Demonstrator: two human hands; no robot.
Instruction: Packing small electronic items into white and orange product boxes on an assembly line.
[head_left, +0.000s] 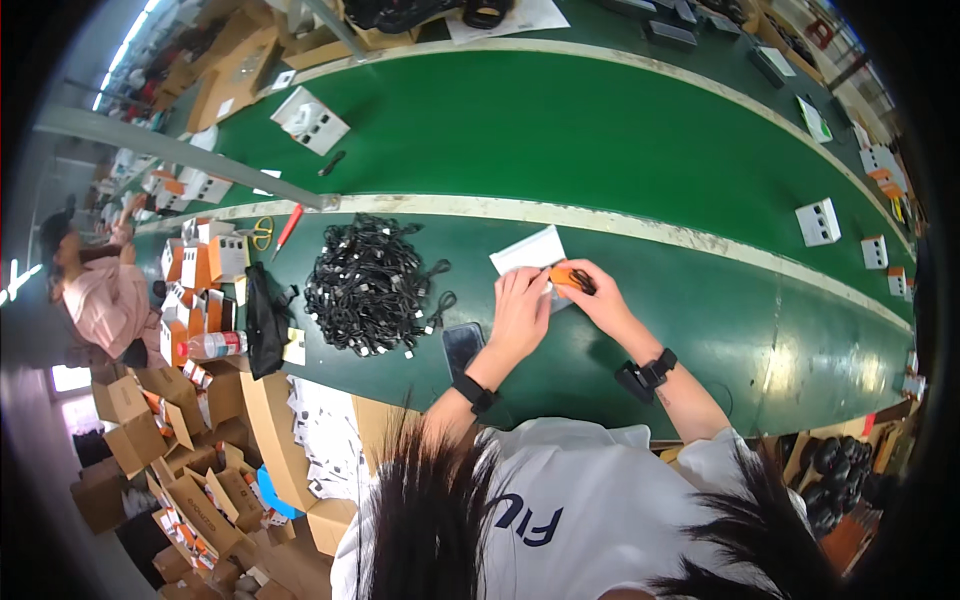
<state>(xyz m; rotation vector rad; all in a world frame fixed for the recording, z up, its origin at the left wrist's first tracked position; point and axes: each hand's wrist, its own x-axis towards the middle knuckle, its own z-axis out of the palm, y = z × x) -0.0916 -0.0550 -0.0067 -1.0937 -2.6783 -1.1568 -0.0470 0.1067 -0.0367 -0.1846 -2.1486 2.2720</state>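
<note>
A small white and orange box [533, 251] is in front of me at the edge of the green work surface, its white flap or panel tilted up. My left hand [521, 308] lies over its left side, fingers bent on it. At its right, my right hand [607, 306] is closed around an orange part with a coiled black cable [581, 281] against it. The hands partly cover the box, so I cannot tell how far it is open. Left of my left hand are a heap of black cables [365, 285] and a dark smartphone [462, 348].
A green conveyor belt [600, 130] runs beyond a pale rail, carrying white boxes [818, 222]. Scissors [262, 233], a red-handled tool [289, 226], a bottle [218, 345] and a black bag [266, 320] lie left. A co-worker [105, 300] sits far left; cartons [205, 505] stand below.
</note>
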